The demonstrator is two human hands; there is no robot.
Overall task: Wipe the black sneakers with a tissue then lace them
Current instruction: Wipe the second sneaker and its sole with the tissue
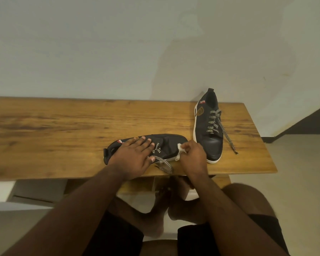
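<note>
Two black sneakers with white soles lie on a wooden table (63, 126). The near sneaker (171, 143) lies on its side, toe to the right. My left hand (135, 156) rests flat on it over the lace area, fingers straight. My right hand (193, 154) pinches a white tissue (179, 150) against the sneaker's toe and sole edge. A checkered black-and-white lace (164, 165) trails loose from this sneaker toward the table's front edge. The second sneaker (209, 130) stands upright at the right, toe toward me, with its lace (227, 135) partly threaded and one end hanging over the table.
The table's right edge (260, 137) runs close to the second sneaker, and its back edge meets a pale wall (118, 52). My bare feet (174, 204) and knees are under the front edge. A tiled floor (303, 172) lies to the right.
</note>
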